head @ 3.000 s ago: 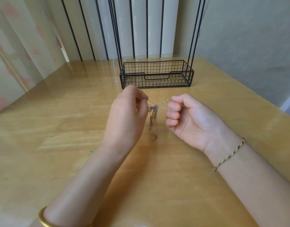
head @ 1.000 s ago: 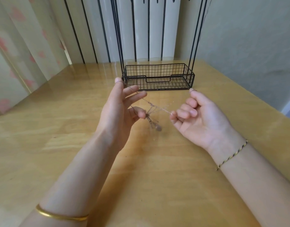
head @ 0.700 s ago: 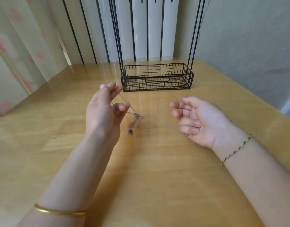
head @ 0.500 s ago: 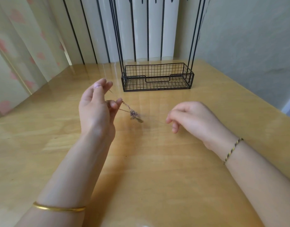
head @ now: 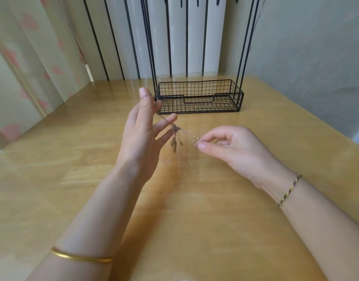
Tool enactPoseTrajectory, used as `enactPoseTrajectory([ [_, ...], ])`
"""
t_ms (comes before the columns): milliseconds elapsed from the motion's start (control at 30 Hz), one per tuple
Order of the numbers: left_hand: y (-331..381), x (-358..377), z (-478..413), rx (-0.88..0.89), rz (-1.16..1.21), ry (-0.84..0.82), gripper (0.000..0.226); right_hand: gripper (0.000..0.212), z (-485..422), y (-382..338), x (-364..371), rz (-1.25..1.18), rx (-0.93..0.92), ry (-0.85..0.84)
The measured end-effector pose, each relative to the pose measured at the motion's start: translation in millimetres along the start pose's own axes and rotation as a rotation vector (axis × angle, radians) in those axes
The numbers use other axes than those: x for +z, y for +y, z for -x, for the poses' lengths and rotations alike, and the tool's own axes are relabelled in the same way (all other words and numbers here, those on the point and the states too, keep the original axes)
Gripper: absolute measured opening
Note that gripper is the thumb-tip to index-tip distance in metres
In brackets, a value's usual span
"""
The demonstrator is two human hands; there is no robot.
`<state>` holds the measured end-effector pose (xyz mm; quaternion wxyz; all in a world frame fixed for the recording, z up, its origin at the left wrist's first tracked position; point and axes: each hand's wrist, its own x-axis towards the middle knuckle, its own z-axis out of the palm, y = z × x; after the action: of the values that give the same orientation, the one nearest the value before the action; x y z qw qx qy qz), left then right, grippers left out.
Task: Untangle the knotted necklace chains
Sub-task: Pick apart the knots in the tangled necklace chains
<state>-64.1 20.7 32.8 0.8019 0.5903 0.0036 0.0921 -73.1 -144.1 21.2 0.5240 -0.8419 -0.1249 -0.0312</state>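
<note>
A gold bangle [head: 81, 257] circles the left wrist. The left hand [head: 142, 136] is raised over the desk [head: 53, 179], fingers spread straight, its grip released. A loop of the necklace chains [head: 175, 129] sits round the forefinger tip. The strands run toward four o'clock to a knot between the hands, small pendants dangling. At three o'clock the right hand [head: 235, 149] pinches a strand — grip closed on it. A black wire basket [head: 199, 96] stands at twelve o'clock.
</note>
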Motion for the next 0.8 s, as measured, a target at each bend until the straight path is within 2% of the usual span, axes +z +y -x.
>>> enactPoseTrajectory([
  [133, 1.2, 1.7, 2.4, -0.044, 0.086, -0.013, 0.085, 0.012, -1.8, -0.8, 0.8, -0.071, 0.056, 0.112],
  [267, 2.0, 1.3, 1.9, -0.031, 0.151, 0.018, 0.058, 0.018, -3.7, 1.5, -2.2, -0.169, 0.121, 0.255],
  [400, 0.5, -3.5, -1.8, 0.000, 0.188, 0.125, 0.027, 0.019, -7.3, 1.5, -4.0, -0.289, 0.141, 0.411],
  [533, 1.8, -10.0, -4.5, -0.028, 0.191, 0.179, 0.023, 0.020, -9.0, 1.7, -9.2, -0.329, 0.100, 0.524],
  [633, -1.3, -9.5, -4.3, -0.003, -0.043, 0.149, 0.022, 0.021, -9.7, 2.5, -10.8, -0.347, 0.097, 0.581],
  [733, -6.7, -7.0, -4.4, 0.126, -0.530, 0.153, 0.040, 0.021, -9.8, 1.0, -11.5, -0.425, 0.120, 0.606],
  [800, -9.9, -7.9, -4.2, 0.235, -0.849, 0.159, 0.041, 0.022, -9.7, -0.8, -11.5, -0.521, 0.126, 0.596],
])
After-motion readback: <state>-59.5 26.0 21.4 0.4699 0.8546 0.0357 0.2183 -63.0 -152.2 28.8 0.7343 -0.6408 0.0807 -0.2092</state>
